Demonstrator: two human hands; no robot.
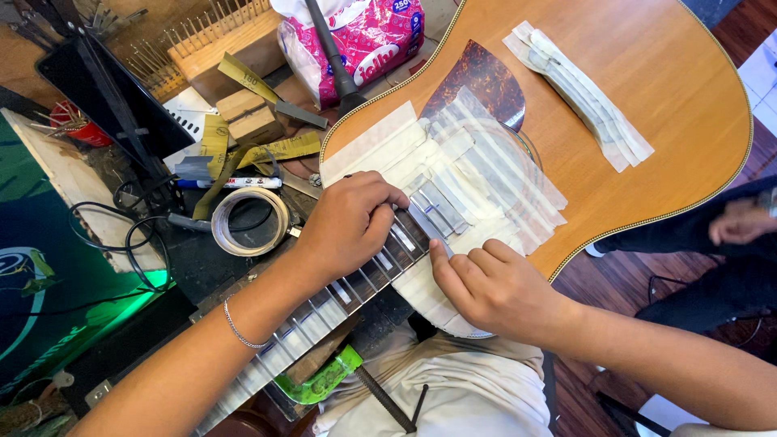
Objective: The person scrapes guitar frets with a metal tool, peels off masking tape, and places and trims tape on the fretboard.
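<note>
Head view, only one. Acoustic guitar point(647, 105) lies face up across the worktop point(194, 259) and the person's lap, neck running down-left. The top around the soundhole and the fretboard end is covered in overlapping strips of masking tape point(486, 174); a second wad of tape strips point(579, 93) sits further along the body.

Left hand point(352, 222) is curled over the fretboard point(356, 283) near the upper frets, fingers bent and pressing down on the neck. Grip closed on the neck edge; can't tell if a small tool is under the fingers. Right hand point(494, 287) sits just beside it at the body join, fingertips pinched on a tape strip point(429, 222) lying across the fretboard end. Grip closed on that strip.

Step in hand, as a judgement: masking between the frets, one strip being laid or smoothed at the last frets. The lower frets look already taped.

Next move calls for the left hand steadying the neck while the right presses the strip flat tight against the fret, no overlap onto the metal.

Tape roll point(249, 221) close to the left wrist, sandpaper strips point(279, 150) and a wooden block point(251, 117) beyond it. Another person's hand point(740, 222) far right, well apart.
</note>
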